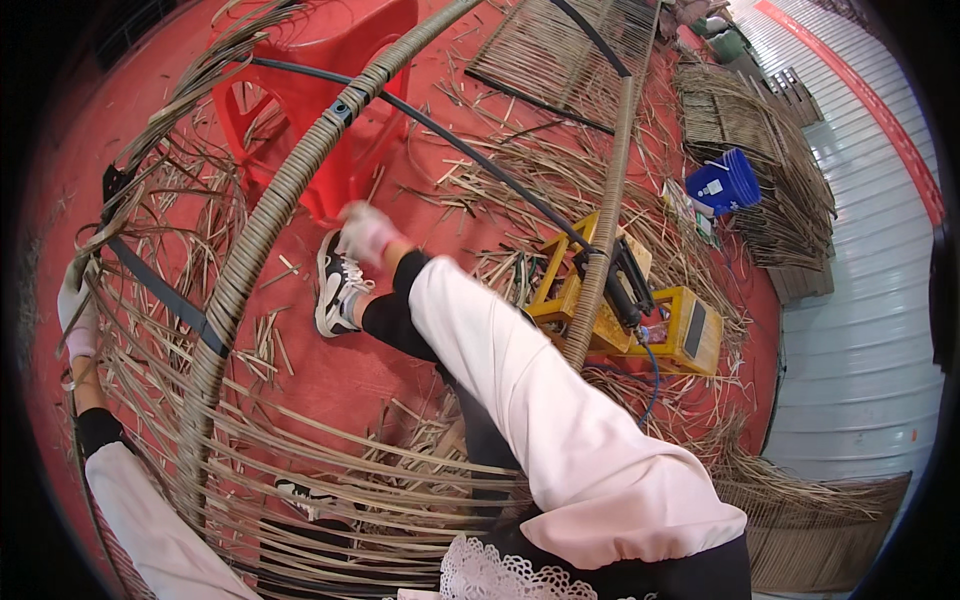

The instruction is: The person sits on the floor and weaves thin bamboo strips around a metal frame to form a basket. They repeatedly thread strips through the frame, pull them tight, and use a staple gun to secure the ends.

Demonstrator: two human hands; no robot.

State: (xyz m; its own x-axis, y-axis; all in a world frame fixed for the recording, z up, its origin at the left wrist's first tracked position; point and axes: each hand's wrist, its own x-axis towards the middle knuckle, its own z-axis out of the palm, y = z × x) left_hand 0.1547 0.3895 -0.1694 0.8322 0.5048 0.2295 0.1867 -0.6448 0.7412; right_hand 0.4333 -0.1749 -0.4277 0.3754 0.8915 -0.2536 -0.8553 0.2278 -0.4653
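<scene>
A large frame wrapped in brown rattan (270, 215) curves up in front of me, with loose weaving strips (330, 480) spanning its lower part. At the far left, my left hand (78, 312), in a pale glove, is closed around strips at the frame's outer edge; its fingertips are partly hidden. My right hand (368, 232), gloved too and smeared by motion, is held over the frame's opening with curled fingers, above a black-and-white shoe (332, 285). Whatever it may hold cannot be made out. A dark flat bar (165, 295) joins the frame near my left hand.
A red plastic stool (340, 130) stands beyond the frame. To the right, a black air stapler (630, 285) with a blue hose rests by a yellow stool (685, 330). A blue bucket (725, 182) and stacked woven panels (745, 130) lie farther off. Cut strips litter the red floor.
</scene>
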